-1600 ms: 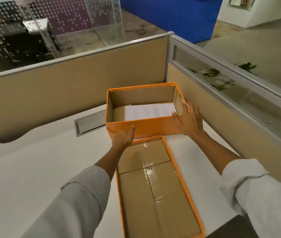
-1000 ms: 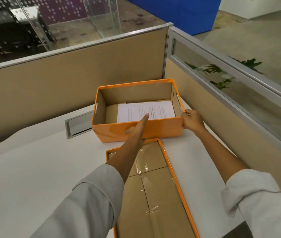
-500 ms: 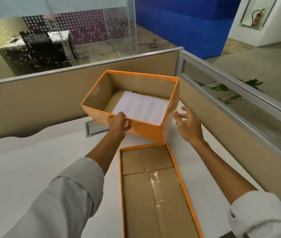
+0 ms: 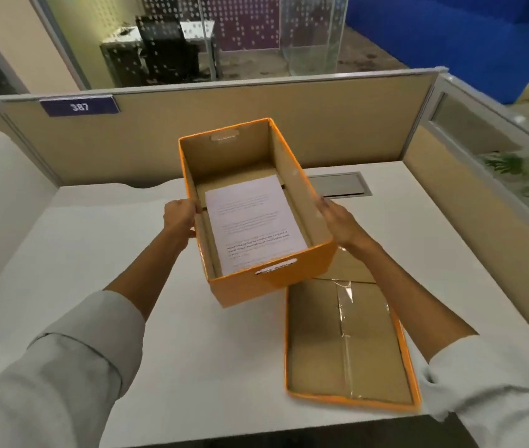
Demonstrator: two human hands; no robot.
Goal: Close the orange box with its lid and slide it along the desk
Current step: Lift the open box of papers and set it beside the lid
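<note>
The open orange box (image 4: pixel 276 279), a printed sheet (image 4: pixel 253 221) inside, is lifted off the white desk (image 4: pixel 101 253), left hand (image 4: pixel 180 218) and right hand (image 4: pixel 337 221) gripping its long walls; half a second ago only the left held it. Its lid (image 4: pixel 350 344) lies inside-up beside tan cubicle partitions (image 4: pixel 146 137)

Dim, warm indoor light, even across the frame. Soft shadow under the orange box (image 4: pixel 256 221) on the white desk (image 4: pixel 95 247). Faint glare on tape inside the lid (image 4: pixel 347 344). Slight motion blur overall; printed sheet (image 4: pixel 253 224) illegible. Wide-angle bending at frame edges; lower corners smeared.
</note>
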